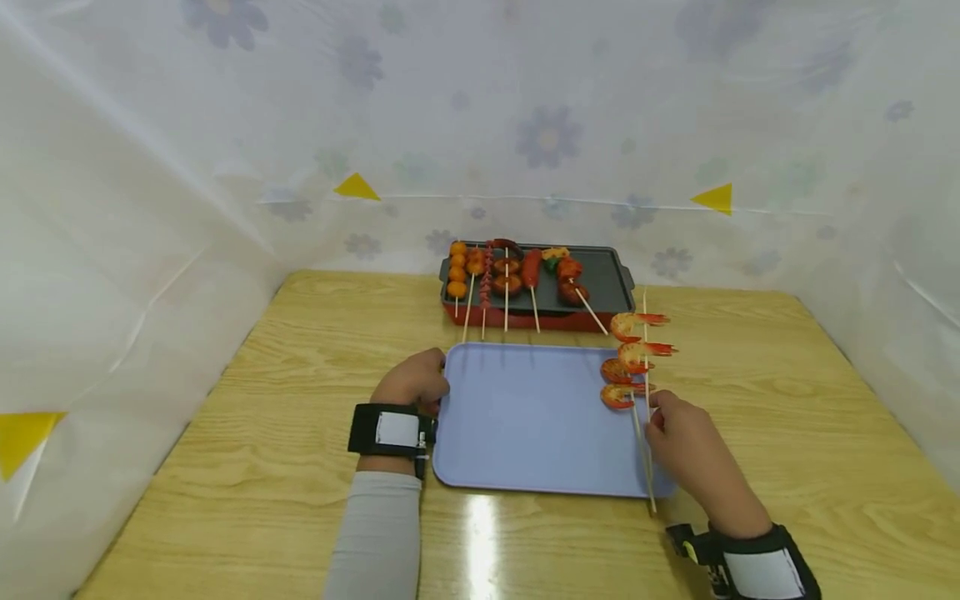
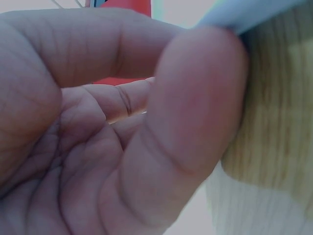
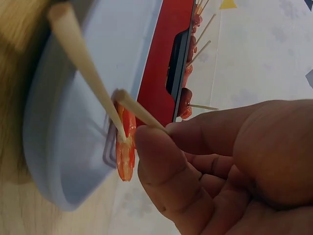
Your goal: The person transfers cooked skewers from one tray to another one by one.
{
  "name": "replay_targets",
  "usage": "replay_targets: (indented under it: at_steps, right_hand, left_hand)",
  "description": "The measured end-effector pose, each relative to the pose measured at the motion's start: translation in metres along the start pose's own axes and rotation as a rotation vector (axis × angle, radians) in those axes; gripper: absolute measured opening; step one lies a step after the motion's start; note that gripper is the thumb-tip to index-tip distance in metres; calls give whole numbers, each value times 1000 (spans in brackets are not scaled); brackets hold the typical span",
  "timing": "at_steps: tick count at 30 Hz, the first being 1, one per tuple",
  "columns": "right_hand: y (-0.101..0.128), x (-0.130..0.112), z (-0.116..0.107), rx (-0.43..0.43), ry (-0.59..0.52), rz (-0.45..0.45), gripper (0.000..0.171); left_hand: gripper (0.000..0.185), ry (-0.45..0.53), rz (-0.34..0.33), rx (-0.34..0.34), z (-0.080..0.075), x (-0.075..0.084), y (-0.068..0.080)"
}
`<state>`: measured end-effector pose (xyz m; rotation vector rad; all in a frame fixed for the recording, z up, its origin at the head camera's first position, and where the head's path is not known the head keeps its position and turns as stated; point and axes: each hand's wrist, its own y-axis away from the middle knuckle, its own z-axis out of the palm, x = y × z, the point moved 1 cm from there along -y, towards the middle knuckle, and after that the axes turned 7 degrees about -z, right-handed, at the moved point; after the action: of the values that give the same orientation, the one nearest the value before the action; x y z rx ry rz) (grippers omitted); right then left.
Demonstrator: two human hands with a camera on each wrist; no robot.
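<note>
My left hand (image 1: pixel 411 382) curls its fingers over the tray (image 1: pixel 525 433) edge at nine o'clock, steadying it. My right hand (image 1: pixel 686 442) pinches a shrimp skewer (image 1: pixel 633 358) at three o'clock, prawns over the rim.

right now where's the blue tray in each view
Head: the blue tray lies centre, between the left hand and right hand.
Left wrist: only a pale blue edge shows at top right, above the thumb.
Right wrist: it fills the left side.
Shared landmark: the red grill.
</note>
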<state>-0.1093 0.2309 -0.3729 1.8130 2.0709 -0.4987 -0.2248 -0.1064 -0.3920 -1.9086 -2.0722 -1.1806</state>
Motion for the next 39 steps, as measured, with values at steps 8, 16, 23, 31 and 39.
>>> replay_targets:
  at_steps: [8, 16, 23, 31, 39]
  right_hand:
    - [4, -4, 3, -53, -22, -38, 27]
    - [6, -10, 9, -112, -64, -8, 23]
    - [5, -12, 13, -143, -66, -12, 27]
    - [4, -15, 17, -170, -54, -19, 26]
    - [2, -15, 15, -149, 27, 4, 36]
  left_hand:
    - [39, -23, -2, 0, 1, 2, 0]
    - [35, -10, -8, -10, 2, 0, 1]
    - [38, -2, 7, -8, 0, 1, 2]
    - [45, 5, 10, -12, -1, 0, 1]
    - [45, 26, 6, -16, -1, 1, 2]
